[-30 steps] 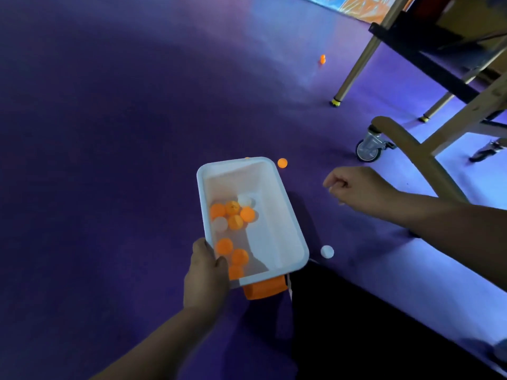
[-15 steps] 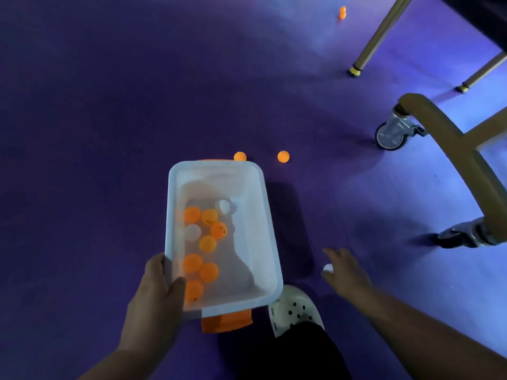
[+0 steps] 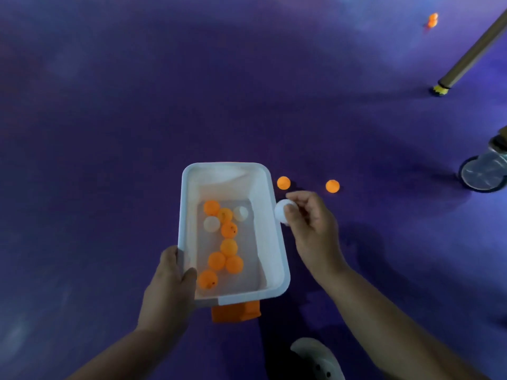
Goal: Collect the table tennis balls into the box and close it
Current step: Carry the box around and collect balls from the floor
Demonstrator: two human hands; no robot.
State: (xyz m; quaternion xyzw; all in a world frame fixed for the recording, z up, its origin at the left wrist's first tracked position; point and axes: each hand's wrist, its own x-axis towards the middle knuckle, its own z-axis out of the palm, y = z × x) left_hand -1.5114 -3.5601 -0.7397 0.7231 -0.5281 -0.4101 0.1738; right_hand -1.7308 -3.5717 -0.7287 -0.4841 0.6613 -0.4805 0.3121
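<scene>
On the purple floor [image 3: 109, 133] a table leg [image 3: 472, 54] stands at 2 o'clock, a caster wheel [image 3: 482, 174] at 3 and a pale shoe [image 3: 318, 357] at 5. Our left hand [image 3: 170, 286] has its grip clamped on the white box [image 3: 277, 242] at its 7 o'clock corner. Our right hand [image 3: 310, 220] pinches one white ball [image 3: 281, 212] just outside the box's rim at 3 o'clock. Inside lie seven orange balls [image 3: 228, 246] and two pale balls [image 3: 211, 224]. Two loose orange balls [image 3: 283, 183] lie at the box's 1 o'clock.
</scene>
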